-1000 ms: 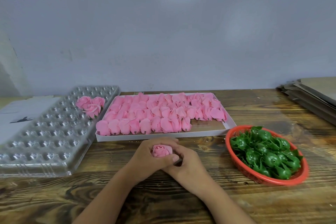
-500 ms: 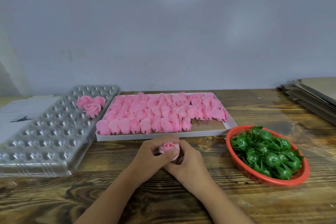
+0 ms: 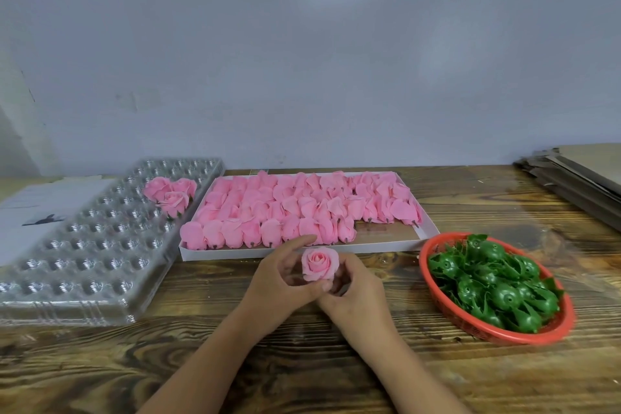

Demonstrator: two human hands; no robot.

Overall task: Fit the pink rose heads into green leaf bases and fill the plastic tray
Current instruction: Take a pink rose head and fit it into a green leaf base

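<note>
A pink rose head [image 3: 319,264] faces up between my two hands at the table's middle front. My left hand [image 3: 282,282] curls its fingers and thumb round the rose's left side. From the right, my right hand [image 3: 356,292] grips under the rose; whatever it holds below is hidden. The clear plastic tray [image 3: 84,255] lies at the left with three finished roses [image 3: 169,193] in its far right corner. A white box of pink rose heads [image 3: 302,212] sits behind my hands. Green leaf bases [image 3: 494,282] fill a red basket [image 3: 504,336] at the right.
A white sheet of paper [image 3: 43,208] lies left of the tray. Stacked cardboard [image 3: 578,175] sits at the far right edge. A pale wall closes the back of the wooden table [image 3: 302,363].
The rose has risen a little and turned its face up toward the camera. My left hand's fingers have loosened and its forefinger lifted off the top of the rose.
</note>
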